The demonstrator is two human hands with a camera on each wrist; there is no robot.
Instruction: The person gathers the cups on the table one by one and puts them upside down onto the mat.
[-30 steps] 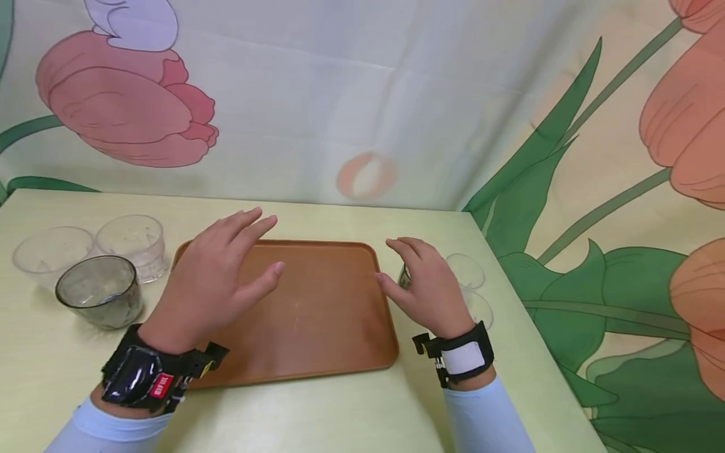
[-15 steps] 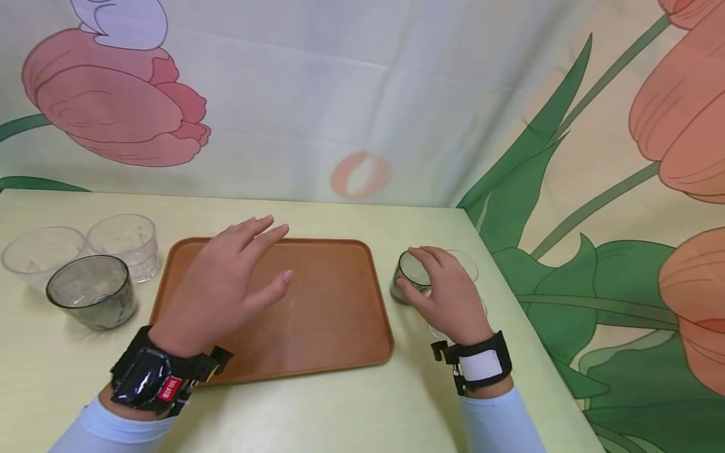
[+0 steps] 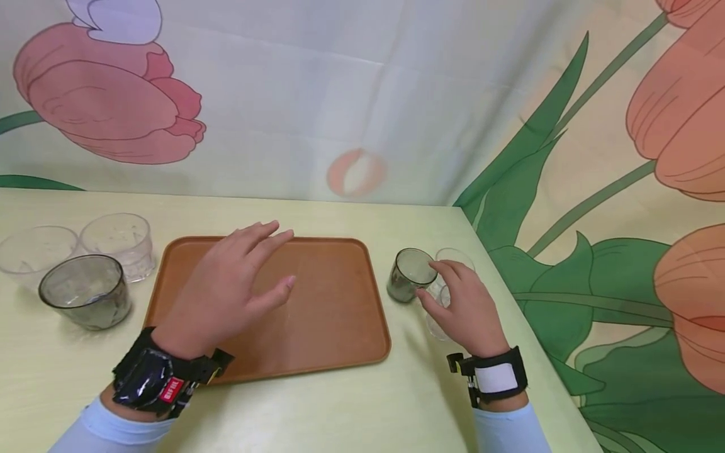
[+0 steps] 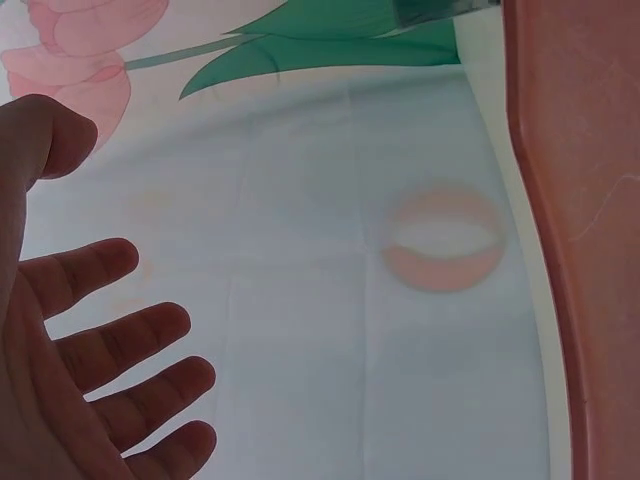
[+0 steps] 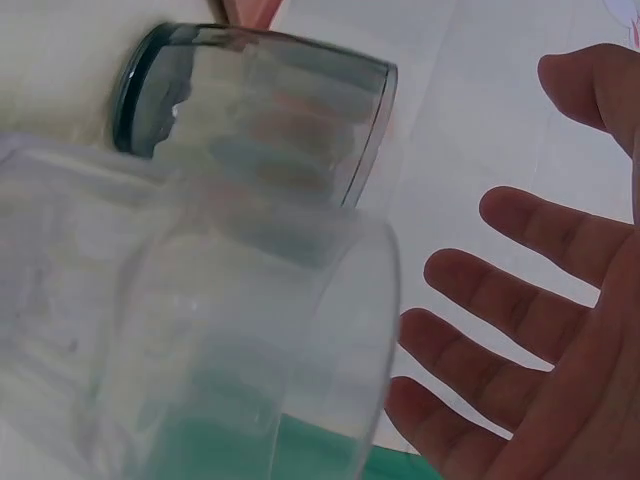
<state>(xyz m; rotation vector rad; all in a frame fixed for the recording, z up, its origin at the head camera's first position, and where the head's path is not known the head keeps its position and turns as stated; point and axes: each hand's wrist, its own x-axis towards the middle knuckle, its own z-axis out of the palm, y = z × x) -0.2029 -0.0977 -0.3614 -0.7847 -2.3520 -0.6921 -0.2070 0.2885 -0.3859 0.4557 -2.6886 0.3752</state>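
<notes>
My left hand (image 3: 226, 289) hovers over the left half of a brown rectangular tray (image 3: 334, 314), fingers spread and holding nothing. In the left wrist view its fingers (image 4: 120, 340) are apart from the tray edge (image 4: 600, 300). On the right, my right hand (image 3: 470, 311) hangs above clear glasses (image 3: 437, 328), partly hiding them. A smoky grey glass (image 3: 403, 283) stands upright just left of that hand, beside the tray. The right wrist view has a clear glass (image 5: 250, 320) close to the spread fingers (image 5: 510, 300), and the grey glass (image 5: 280, 120) beyond it. Nothing is gripped.
At the table's left stand a grey glass bowl (image 3: 87, 299), a clear glass (image 3: 127, 245) and a wider clear bowl (image 3: 34, 258), close together. A floral curtain (image 3: 283, 94) hangs behind the table, with another printed sheet (image 3: 612, 270) along its right edge.
My right hand has moved rightward and down, away from the tray, uncovering the grey glass. My left hand has shifted slightly right over the tray. The head view has turned slightly.
</notes>
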